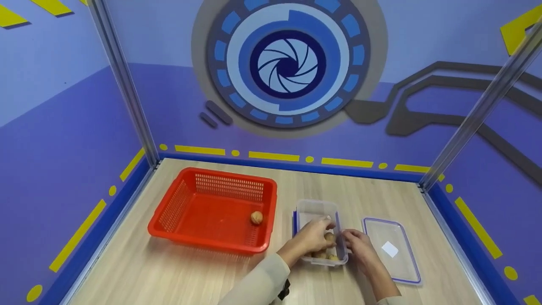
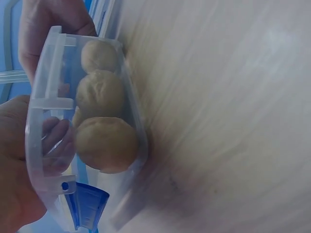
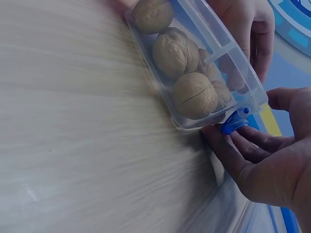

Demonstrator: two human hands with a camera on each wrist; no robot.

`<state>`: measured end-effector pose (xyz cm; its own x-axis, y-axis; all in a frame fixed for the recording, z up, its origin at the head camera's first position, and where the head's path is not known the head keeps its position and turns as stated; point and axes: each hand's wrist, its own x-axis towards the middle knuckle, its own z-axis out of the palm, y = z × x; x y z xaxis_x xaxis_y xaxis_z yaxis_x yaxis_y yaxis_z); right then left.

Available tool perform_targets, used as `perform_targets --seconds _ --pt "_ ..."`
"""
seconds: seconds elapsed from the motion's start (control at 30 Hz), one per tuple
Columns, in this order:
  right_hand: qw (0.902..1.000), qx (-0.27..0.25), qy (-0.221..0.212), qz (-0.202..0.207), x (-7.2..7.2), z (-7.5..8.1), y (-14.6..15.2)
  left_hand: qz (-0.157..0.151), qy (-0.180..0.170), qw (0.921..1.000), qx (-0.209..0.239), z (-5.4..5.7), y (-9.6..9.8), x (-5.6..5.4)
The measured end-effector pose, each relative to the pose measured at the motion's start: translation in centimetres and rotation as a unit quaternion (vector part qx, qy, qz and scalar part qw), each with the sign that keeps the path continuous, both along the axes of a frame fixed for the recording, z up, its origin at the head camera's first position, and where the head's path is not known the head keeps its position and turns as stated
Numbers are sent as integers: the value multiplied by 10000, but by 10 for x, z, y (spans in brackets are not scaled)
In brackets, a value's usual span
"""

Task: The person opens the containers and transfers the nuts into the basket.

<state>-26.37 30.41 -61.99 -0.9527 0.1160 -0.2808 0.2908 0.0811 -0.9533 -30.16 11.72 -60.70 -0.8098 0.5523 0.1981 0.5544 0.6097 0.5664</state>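
A clear plastic food box (image 1: pixel 317 207) stands on the table with several walnuts (image 3: pixel 195 95) in it. My left hand (image 1: pixel 315 234) reaches in over the rim, its thumb and fingers around a walnut (image 1: pixel 329 237) at the right side. Through the box wall in the left wrist view, its fingers (image 2: pixel 57 141) look bent. At the box's right side, my right hand (image 1: pixel 359 245) holds the wall by a blue latch (image 3: pixel 235 122), with the thumb at the rim and the fingers lower down. Part of the box's inside is hidden by the left hand.
Left of the box stands a red plastic basket (image 1: pixel 211 245) with one walnut (image 1: pixel 256 217) in it. The box's clear lid (image 1: pixel 402 254), edged in blue, lies flat to the right. Printed panels (image 1: pixel 237 146) wall in the table at the back and sides.
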Motion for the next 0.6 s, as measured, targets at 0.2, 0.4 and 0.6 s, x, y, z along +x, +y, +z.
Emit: perform_targets --seconds 0.2,0.4,0.6 --pt "9999 19 119 -26 0 0 0 43 -39 10000 15 -1 1 1" --pt "10000 30 92 20 -1 0 2 182 -8 9995 -260 -1 3 1" --pt "10000 59 18 66 1 -2 2 446 14 9974 -574 -3 4 3"
